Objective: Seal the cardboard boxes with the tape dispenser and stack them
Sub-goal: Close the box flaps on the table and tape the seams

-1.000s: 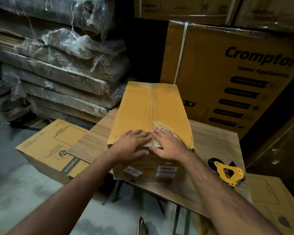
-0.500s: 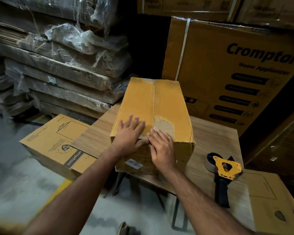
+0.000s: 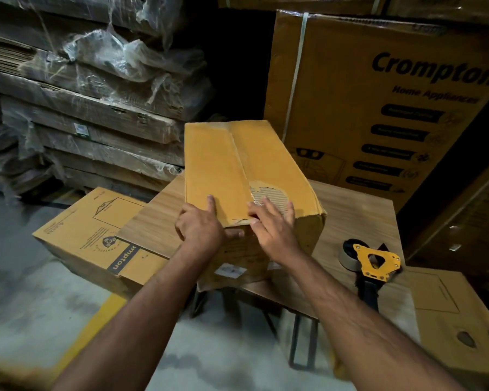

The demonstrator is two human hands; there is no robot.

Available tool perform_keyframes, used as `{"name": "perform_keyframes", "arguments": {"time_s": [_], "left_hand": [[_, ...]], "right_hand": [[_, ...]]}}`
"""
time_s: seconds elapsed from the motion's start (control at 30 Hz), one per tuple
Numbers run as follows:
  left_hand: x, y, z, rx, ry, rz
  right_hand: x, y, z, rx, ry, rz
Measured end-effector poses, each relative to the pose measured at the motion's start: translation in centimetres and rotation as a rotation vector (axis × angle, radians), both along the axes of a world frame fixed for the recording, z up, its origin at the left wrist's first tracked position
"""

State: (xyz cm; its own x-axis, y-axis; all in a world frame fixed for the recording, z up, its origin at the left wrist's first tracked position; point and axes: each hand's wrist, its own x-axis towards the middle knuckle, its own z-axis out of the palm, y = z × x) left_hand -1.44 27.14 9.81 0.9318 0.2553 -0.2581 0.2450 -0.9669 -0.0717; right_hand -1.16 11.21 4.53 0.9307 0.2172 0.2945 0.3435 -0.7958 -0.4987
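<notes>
A plain yellow-brown cardboard box (image 3: pixel 237 165) lies on a small wooden table (image 3: pixel 350 215), flaps closed, with a torn patch near its centre seam. My left hand (image 3: pixel 201 227) grips its near left corner, index finger on top and thumb across the front face. My right hand (image 3: pixel 274 224) presses flat on the top by the seam and torn patch, fingers straight. The tape dispenser (image 3: pixel 376 261), yellow with a dark handle and a tape roll, lies on the table to the right, untouched.
A printed box (image 3: pixel 96 230) sits on the floor left of the table, another box (image 3: pixel 449 314) at the lower right. A large Crompton carton (image 3: pixel 378 108) stands behind the table. Plastic-wrapped stacks of flat cardboard (image 3: pixel 96 108) fill the left background.
Both hands slid toward the box's near edge. My left hand went from lying flat on top to wrapping the near left corner. My right hand stays flat by the seam.
</notes>
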Motion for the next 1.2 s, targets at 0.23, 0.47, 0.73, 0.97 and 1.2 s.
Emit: {"name": "perform_keyframes", "arguments": {"time_s": [0.23, 0.47, 0.73, 0.97, 1.2], "left_hand": [[-4.1, -2.8, 1.6, -0.141, 0.161, -0.388], [2.5, 2.9, 0.4, -0.058, -0.065, -0.887], [0.9, 0.5, -2.4, -0.063, -0.156, -0.770], [2.4, -3.1, -3.1, -0.126, -0.359, -0.479], [8.3, -3.4, -3.3, -0.233, -0.344, -0.424]], "right_hand": [[0.2, -0.6, 1.2, 0.163, 0.253, -0.479], [-0.7, -1.8, 2.3, -0.019, 0.207, -0.184], [1.7, -5.1, 3.6, -0.159, 0.173, 0.035], [0.9, -2.1, 4.0, -0.234, -0.070, -0.330], [-1.8, -1.9, 0.3, -0.360, 0.210, -0.218]]}}
